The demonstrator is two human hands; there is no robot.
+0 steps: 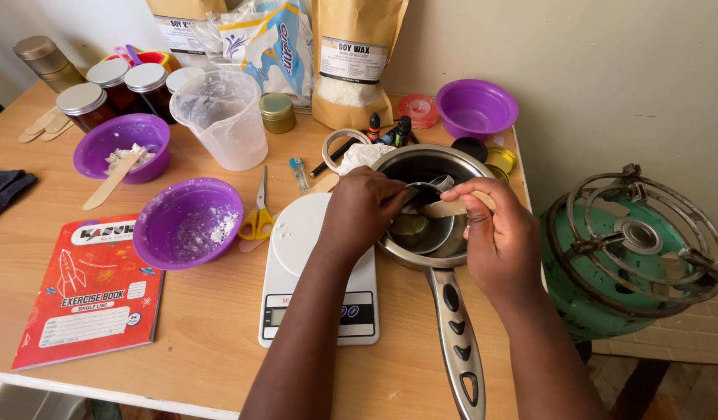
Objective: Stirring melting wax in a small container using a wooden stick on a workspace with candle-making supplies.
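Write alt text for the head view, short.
A person's left hand steadies a small metal cup inside a steel saucepan while the right hand holds a wooden stick over it, beside a white kitchen scale.

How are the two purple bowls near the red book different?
The far bowl sits level and holds white chunks with a wooden stick leaning in it; the near bowl has no stick. The near bowl is tilted and holds only white powdery smears and crumbs. The near bowl also looks wider than the far bowl. Both are purple, round, and stand on the wooden table.
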